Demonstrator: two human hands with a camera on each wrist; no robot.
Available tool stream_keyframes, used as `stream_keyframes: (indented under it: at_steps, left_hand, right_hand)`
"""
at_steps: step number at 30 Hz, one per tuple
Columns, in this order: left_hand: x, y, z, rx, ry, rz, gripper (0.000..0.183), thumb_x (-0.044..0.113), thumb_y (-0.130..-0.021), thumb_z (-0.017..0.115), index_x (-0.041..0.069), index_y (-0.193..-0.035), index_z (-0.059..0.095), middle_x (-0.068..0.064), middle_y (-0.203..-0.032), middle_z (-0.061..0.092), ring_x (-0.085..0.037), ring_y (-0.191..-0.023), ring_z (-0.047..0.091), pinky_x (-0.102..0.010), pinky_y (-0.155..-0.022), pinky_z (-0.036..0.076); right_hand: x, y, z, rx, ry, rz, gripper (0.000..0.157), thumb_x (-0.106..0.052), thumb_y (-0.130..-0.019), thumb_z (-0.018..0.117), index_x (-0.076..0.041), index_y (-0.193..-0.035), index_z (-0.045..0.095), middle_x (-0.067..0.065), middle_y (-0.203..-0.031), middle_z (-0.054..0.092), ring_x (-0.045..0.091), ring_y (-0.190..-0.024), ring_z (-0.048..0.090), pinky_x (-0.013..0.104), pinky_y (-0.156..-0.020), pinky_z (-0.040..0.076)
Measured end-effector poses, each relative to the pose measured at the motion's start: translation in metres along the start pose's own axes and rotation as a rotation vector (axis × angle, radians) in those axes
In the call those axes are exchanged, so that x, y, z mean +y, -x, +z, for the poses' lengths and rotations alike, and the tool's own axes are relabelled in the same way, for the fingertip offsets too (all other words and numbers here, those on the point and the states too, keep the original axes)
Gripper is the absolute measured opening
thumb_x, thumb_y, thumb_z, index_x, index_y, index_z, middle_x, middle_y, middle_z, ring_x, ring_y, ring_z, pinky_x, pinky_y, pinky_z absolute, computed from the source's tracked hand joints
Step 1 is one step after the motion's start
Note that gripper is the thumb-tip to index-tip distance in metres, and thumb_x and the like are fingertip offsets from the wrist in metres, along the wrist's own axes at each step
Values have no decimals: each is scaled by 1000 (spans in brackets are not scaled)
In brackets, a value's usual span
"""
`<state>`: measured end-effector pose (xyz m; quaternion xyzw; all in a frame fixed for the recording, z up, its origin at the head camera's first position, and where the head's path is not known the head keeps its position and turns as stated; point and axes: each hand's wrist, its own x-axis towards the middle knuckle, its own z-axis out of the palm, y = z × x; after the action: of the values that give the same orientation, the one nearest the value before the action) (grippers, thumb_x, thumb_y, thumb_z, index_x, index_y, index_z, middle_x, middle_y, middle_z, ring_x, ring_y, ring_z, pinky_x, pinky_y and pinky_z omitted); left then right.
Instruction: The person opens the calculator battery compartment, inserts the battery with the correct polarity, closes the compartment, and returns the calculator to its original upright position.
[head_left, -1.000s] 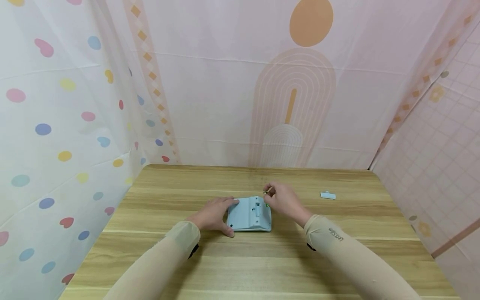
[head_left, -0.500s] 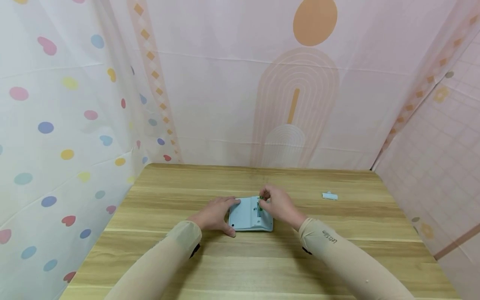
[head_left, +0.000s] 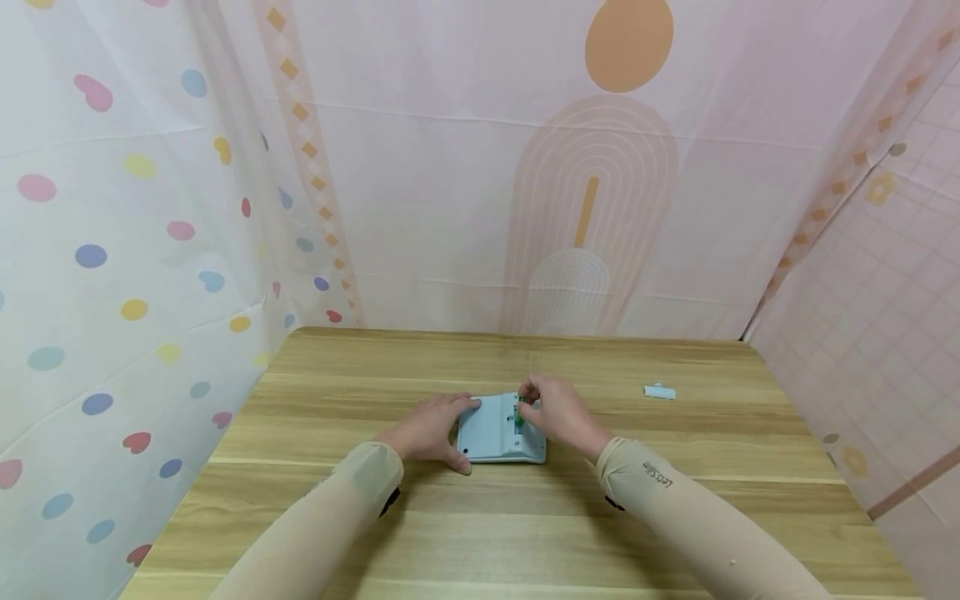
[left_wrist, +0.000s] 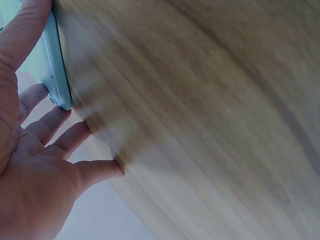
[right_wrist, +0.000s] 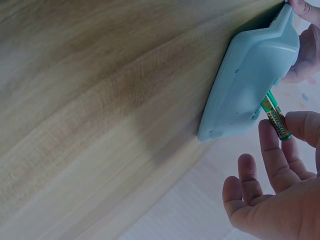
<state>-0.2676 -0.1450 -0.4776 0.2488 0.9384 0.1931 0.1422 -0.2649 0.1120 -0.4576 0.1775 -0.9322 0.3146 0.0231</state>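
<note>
A light blue calculator (head_left: 480,429) lies face down on the wooden table, its battery slot uncovered near the right side. My left hand (head_left: 431,429) holds the calculator by its left end, with thumb and fingers at opposite edges. In the left wrist view several fingertips rest on the table beside the calculator's edge (left_wrist: 57,65). Between thumb and fingers, my right hand (head_left: 561,412) pinches a small green battery (right_wrist: 276,116). One end of the battery is at the slot, and it tilts up out of it. The inside of the slot is partly hidden by my fingers.
A small light blue battery cover (head_left: 660,392) lies on the table (head_left: 480,533) to the right of my right hand. Patterned curtains (head_left: 420,167) hang behind the table and along both sides.
My right hand has brought the battery leftward from beside the calculator to the slot, and more of the battery now shows there. The left hand keeps its hold.
</note>
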Motion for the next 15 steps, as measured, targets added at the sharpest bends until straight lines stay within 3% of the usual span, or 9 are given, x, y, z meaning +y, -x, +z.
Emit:
stream_keyframes:
  at_steps: [9, 15]
  left_hand:
    - [1, 0, 0, 2, -2, 3, 109, 45, -74, 99, 13, -164, 44, -15, -172, 39, -42, -159, 35, -65, -130, 27]
    - [1, 1, 0, 3, 7, 5, 109, 44, -74, 99, 13, -164, 44, -15, -172, 39, -42, -159, 35, -67, -129, 27]
  right_hand:
    - [1, 0, 2, -4, 20, -9, 4, -14, -101, 72, -12, -102, 75, 2, -99, 77, 17, -92, 67, 37, -83, 57]
    - [3, 2, 3, -60, 13, 37, 7, -16, -103, 70, -14, -103, 77, 1, -102, 77, 11, -83, 61, 30, -75, 54]
